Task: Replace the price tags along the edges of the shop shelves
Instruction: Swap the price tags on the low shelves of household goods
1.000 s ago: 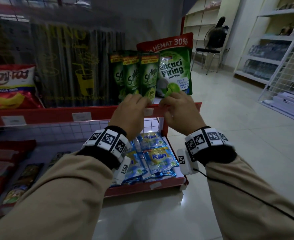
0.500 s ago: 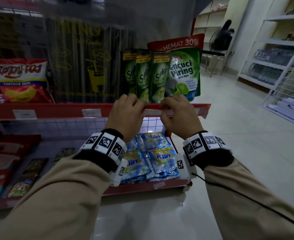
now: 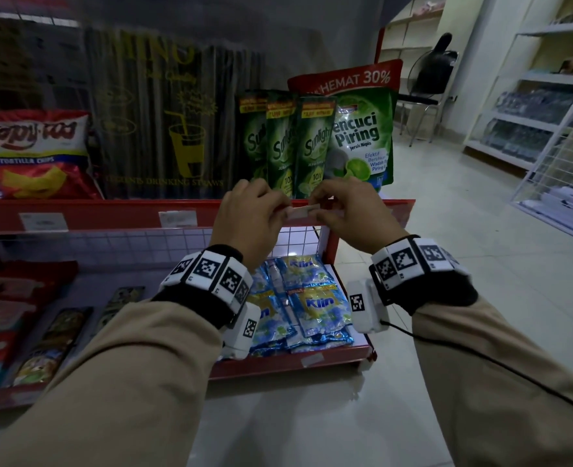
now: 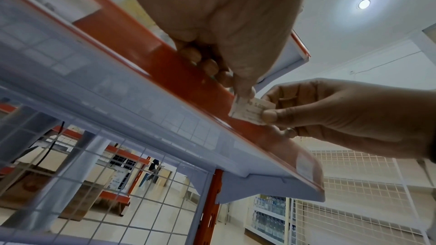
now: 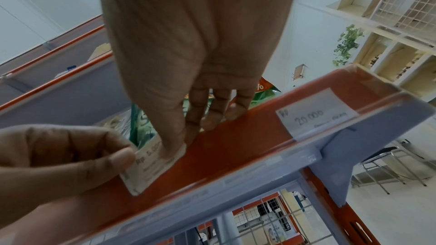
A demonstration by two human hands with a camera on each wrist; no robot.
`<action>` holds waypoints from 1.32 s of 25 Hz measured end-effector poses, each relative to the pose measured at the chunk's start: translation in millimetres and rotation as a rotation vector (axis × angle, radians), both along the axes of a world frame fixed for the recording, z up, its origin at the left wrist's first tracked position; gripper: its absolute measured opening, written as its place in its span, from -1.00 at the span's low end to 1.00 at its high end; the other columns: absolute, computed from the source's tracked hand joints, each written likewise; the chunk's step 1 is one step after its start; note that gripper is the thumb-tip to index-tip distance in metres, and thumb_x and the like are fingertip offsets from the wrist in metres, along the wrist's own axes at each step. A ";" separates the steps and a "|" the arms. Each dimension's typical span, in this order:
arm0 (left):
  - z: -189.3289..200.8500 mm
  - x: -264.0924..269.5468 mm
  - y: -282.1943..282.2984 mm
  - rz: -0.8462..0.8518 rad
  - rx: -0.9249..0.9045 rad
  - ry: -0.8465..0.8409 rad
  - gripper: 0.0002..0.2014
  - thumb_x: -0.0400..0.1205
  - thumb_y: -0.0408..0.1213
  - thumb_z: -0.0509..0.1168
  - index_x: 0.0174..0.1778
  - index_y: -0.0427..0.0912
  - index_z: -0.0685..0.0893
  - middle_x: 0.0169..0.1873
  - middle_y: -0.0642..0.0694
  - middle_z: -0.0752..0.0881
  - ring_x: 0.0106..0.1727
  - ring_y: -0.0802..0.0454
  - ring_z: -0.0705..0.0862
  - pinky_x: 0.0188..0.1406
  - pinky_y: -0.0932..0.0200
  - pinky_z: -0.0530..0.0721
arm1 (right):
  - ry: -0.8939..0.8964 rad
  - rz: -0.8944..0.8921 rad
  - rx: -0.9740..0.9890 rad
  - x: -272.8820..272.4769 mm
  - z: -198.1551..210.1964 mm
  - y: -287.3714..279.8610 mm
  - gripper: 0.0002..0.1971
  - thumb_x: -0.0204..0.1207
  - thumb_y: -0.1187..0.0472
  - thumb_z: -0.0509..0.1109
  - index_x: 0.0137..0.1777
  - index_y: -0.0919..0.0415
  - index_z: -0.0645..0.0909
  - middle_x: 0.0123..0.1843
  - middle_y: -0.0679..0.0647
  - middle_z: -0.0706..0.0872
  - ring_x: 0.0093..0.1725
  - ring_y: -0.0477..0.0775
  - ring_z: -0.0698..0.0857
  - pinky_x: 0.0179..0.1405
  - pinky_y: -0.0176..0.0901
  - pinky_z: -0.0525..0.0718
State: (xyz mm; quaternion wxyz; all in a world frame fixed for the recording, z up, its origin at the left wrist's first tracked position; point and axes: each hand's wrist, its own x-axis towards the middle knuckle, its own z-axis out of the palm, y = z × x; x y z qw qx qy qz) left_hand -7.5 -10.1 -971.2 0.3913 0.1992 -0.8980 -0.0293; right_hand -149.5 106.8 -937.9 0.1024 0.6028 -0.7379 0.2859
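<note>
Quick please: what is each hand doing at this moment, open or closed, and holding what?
Left hand: closed, pinching the left end of the price tag.
Right hand: closed, pinching the tag's right end.

Head view dim, shelf stock murky, ceiling lamp (image 4: 364, 3) flaring with haze, wide-angle bowing at edges, near hands soft-focused

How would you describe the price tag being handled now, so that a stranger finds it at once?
Find the red shelf edge below the green Sunlight pouches. The price tag is the small white slip pinched by the left hand and right hand; unlike its neighbours, it is not flat in the strip.
</note>
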 end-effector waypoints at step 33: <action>16.9 5.4 0.0 0.080 -0.116 -0.298 -0.67 0.73 -0.08 0.13 0.17 -0.22 0.67 0.02 -0.18 0.60 0.06 -0.15 0.49 0.02 -0.01 0.47 | 0.165 -0.065 0.210 -1.0 8.0 4.2 -0.77 0.56 0.14 0.38 0.17 0.15 0.67 0.12 0.16 0.59 0.17 0.17 0.54 0.08 -0.03 0.53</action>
